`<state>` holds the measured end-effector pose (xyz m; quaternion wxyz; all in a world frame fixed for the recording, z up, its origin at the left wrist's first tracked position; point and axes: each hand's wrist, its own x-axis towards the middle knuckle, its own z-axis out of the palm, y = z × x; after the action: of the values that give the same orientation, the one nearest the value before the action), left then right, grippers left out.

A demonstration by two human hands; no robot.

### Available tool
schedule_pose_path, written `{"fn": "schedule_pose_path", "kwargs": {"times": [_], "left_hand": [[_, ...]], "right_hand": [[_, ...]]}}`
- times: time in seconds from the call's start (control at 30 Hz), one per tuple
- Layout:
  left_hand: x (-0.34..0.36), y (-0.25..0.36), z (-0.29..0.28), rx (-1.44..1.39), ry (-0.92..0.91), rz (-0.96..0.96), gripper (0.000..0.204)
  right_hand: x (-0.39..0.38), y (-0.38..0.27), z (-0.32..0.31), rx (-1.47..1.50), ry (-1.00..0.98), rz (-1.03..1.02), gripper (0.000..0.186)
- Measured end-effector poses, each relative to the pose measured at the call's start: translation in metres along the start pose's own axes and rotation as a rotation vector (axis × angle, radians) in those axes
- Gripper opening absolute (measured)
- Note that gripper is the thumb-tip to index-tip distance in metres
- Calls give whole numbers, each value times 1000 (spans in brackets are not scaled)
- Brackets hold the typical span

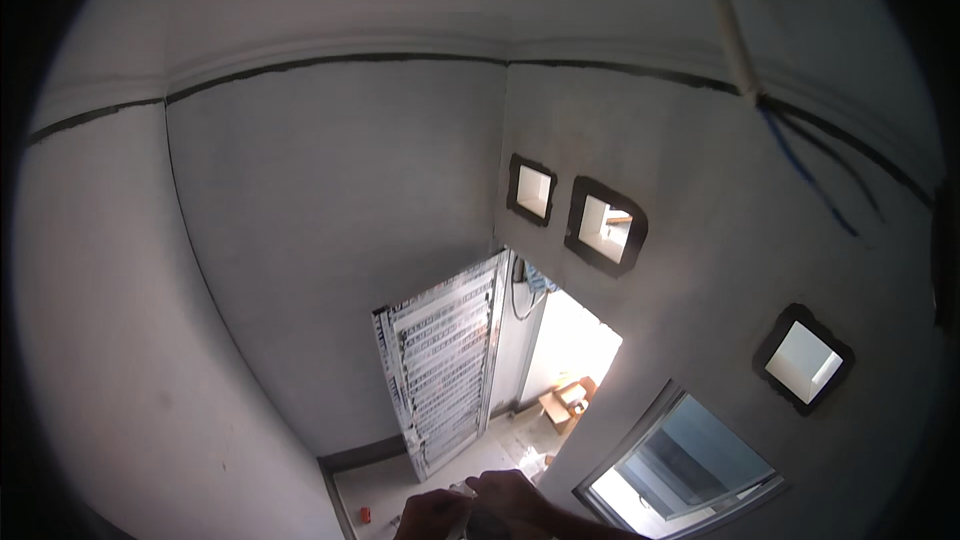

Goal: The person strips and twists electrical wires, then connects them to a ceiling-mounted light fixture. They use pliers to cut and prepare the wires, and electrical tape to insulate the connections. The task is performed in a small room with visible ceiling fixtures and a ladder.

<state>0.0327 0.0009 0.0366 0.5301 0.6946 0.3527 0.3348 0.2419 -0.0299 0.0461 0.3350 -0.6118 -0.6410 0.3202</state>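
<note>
At the lower edge my left hand (pixel 436 516) and my right hand (pixel 508 502) are close together, fingers curled. A small pale thing shows between them, and both hands seem closed on it. It is too dark and small to name. Above and to the right hangs a pale cable (pixel 735 35), well apart from my hands. From its end spread a blue wire (pixel 808 168) and a dark wire (pixel 835 160).
A door (pixel 445 370) in printed protective film stands open beside a bright doorway (pixel 575 345). A wooden piece of furniture (pixel 562 408) stands beyond. The right wall has a window (pixel 690 460) and square openings (pixel 606 228). A red object (pixel 366 515) lies on the floor.
</note>
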Motion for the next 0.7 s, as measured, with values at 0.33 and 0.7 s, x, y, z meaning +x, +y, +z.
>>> {"fn": "schedule_pose_path", "kwargs": {"times": [0.33, 0.7], "left_hand": [[37, 33, -5, -35, -98, 192, 25], [42, 65, -17, -19, -184, 6, 17]], "right_hand": [[15, -26, -59, -54, -47, -524, 20], [10, -49, -78, -49, 8, -431, 18]]}}
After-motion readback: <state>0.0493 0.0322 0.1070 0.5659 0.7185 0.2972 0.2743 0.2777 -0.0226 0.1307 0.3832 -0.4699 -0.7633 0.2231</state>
